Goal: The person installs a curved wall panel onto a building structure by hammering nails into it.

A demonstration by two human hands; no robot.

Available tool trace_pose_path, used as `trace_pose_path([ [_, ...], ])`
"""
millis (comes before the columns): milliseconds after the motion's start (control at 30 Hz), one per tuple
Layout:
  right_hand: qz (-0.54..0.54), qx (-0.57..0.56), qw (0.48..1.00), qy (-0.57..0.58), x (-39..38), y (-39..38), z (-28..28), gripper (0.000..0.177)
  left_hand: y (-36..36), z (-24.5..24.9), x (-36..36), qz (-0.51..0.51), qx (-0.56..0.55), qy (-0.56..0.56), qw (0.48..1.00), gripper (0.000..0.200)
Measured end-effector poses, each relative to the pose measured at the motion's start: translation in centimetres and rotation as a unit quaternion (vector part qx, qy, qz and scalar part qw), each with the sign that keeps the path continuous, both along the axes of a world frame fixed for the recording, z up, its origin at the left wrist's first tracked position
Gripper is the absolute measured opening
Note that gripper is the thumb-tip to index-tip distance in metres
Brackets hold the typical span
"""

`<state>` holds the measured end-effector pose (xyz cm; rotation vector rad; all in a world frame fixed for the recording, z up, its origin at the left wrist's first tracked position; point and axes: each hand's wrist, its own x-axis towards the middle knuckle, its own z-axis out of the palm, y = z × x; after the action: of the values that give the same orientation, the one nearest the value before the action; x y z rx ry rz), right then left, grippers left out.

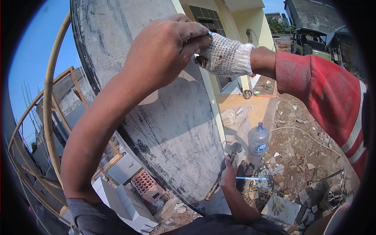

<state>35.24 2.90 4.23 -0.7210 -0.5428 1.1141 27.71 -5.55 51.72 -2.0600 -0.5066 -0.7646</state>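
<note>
My left hand [166, 49] is raised over the rough grey concrete wall [176, 117], fingers pinched together. A tiny light-blue bit shows at its fingertips; I cannot tell what they hold. Right against those fingertips is a co-worker's hand in a knitted grey-white glove [229, 55], reaching in from the right in a red sleeve [321, 90]. Lower down, beside the wall's edge, my right hand [229, 172] is closed around a hammer [213, 188]. Its dark head points up, and the handle slants down to the left.
A large clear water bottle [259, 141] stands right of the wall among rubble. Broken blocks [282, 209] lie lower right. Left are bamboo poles [50, 90], pale blocks [127, 205] and a red egg-tray-like crate [147, 185]. A thin light-blue strip [252, 178] extends near my right hand.
</note>
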Motion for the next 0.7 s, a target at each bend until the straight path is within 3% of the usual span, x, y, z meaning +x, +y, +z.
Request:
trace_pose_path([
  [67,-0.013,0.038,0.997,0.069,-0.6,0.3,-0.5,0.041,0.7,0.0,0.6,0.003,0.016,0.010,1.000,0.019],
  [100,-0.028,0.099,0.994,-0.028,1.3,1.7,5.3,0.039,1.1,0.1,0.7,-0.023,0.017,-0.002,1.000,0.019],
  [133,-0.073,0.196,0.942,-0.262,4.5,2.7,17.0,0.038,1.4,0.1,0.8,-0.049,0.017,-0.013,0.999,0.018],
  [167,-0.146,0.299,0.781,-0.528,8.5,3.3,29.8,0.038,1.4,-0.2,0.9,-0.050,0.017,-0.005,0.999,0.018],
  [233,-0.178,0.404,0.572,-0.691,13.6,3.1,41.0,0.039,1.5,-1.3,0.7,-0.037,-0.069,0.073,0.994,0.016],
  [300,-0.185,0.434,0.468,-0.747,16.0,2.9,43.0,0.042,2.9,-2.0,0.5,-0.010,-0.104,0.126,0.986,0.016],
  [367,-0.210,0.435,0.421,-0.768,17.5,2.9,43.0,0.047,3.7,-2.3,0.4,0.159,-0.143,0.195,0.957,0.022],
  [433,-0.206,0.445,0.421,-0.763,18.9,2.6,43.7,0.053,4.4,-2.7,0.3,0.172,-0.149,0.197,0.954,0.025],
  [467,-0.192,0.397,0.455,-0.774,19.8,1.9,43.0,0.053,4.7,-2.6,0.3,0.167,-0.136,0.193,0.957,0.026],
  [567,-0.161,0.439,0.496,-0.732,21.9,2.3,41.6,0.053,4.7,-2.8,0.7,0.162,-0.129,0.194,0.959,0.023],
  [600,-0.174,0.418,0.570,-0.685,20.8,2.0,38.2,0.044,4.8,-2.8,0.8,0.162,-0.125,0.197,0.959,0.021],
  [633,-0.168,0.342,0.707,-0.595,16.1,2.6,30.1,0.037,5.1,-2.9,0.6,0.160,-0.135,0.197,0.958,0.021],
  [667,-0.147,0.243,0.860,-0.424,9.5,2.8,19.0,0.033,5.5,-2.9,0.4,0.131,-0.112,0.196,0.965,0.021],
  [700,-0.139,0.132,0.948,-0.255,2.9,2.5,8.2,0.032,5.7,-3.0,0.4,0.100,-0.086,0.193,0.972,0.021],
])
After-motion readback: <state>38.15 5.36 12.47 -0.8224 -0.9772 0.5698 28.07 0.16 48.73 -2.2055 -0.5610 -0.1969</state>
